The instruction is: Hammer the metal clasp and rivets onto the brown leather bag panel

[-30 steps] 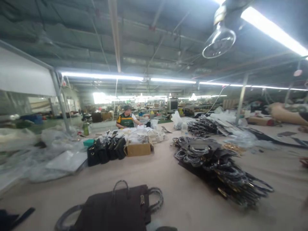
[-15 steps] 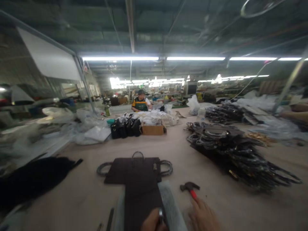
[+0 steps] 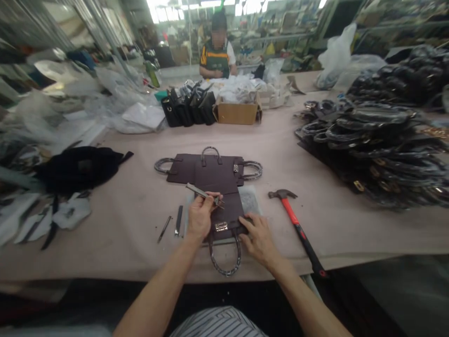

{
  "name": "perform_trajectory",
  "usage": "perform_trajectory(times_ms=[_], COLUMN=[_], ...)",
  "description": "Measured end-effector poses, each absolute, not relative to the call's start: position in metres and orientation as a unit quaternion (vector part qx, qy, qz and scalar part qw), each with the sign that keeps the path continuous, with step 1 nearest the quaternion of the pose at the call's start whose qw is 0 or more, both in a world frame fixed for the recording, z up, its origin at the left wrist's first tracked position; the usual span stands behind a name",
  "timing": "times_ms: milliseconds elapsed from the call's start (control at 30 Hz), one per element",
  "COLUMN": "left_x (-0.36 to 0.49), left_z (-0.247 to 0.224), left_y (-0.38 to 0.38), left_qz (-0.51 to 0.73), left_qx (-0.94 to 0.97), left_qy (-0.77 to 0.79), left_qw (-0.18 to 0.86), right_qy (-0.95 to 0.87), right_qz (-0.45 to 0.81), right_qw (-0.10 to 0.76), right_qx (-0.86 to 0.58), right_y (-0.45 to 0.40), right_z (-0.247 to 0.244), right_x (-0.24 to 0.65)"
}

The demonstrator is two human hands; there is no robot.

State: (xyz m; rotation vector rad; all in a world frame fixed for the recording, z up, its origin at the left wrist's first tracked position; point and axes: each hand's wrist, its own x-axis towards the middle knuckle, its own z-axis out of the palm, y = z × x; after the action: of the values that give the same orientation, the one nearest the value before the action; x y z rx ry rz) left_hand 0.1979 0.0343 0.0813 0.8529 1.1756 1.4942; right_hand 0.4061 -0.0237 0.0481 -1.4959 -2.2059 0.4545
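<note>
My left hand (image 3: 201, 216) is closed around a pair of metal dividers (image 3: 203, 192), whose two thin points reach over dark brown leather. Under them lies the flat handbag panel (image 3: 226, 203), with a gold-coloured clasp (image 3: 221, 227) near its front end and a wrapped handle (image 3: 226, 272) hanging toward me. At the panel's right edge rests my right hand (image 3: 259, 238), fingers spread and touching the leather. To its right is a claw hammer (image 3: 293, 215) with a red and black handle. A slim dark strip tool (image 3: 178, 220) and a thin pen-like tool (image 3: 164, 228) lie left of the panel.
Many dark handbag pieces with wrapped handles (image 3: 372, 140) are heaped on the right. Finished-looking black bags (image 3: 187, 107) stand by a cardboard box (image 3: 236, 113) at the back. Black fabric (image 3: 80, 168) lies left. A person (image 3: 217, 58) sits across the table.
The view has tilted down, bringing my arms into sight. My right hand, earlier by the hammer's handle, now rests on the panel's edge, apart from the hammer.
</note>
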Motion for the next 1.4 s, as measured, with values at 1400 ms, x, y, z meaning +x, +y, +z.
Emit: perform_trajectory(times_ms=[1400], left_x=[0.111], left_z=[0.055], left_y=[-0.025], left_qz=[0.169], left_qx=[0.908], left_qy=[0.371], left_qw=[0.099], right_qy=[-0.944], right_qz=[0.035], right_qw=[-0.076], right_qx=[-0.318], right_y=[0.017], right_z=[0.098], right_x=[0.374])
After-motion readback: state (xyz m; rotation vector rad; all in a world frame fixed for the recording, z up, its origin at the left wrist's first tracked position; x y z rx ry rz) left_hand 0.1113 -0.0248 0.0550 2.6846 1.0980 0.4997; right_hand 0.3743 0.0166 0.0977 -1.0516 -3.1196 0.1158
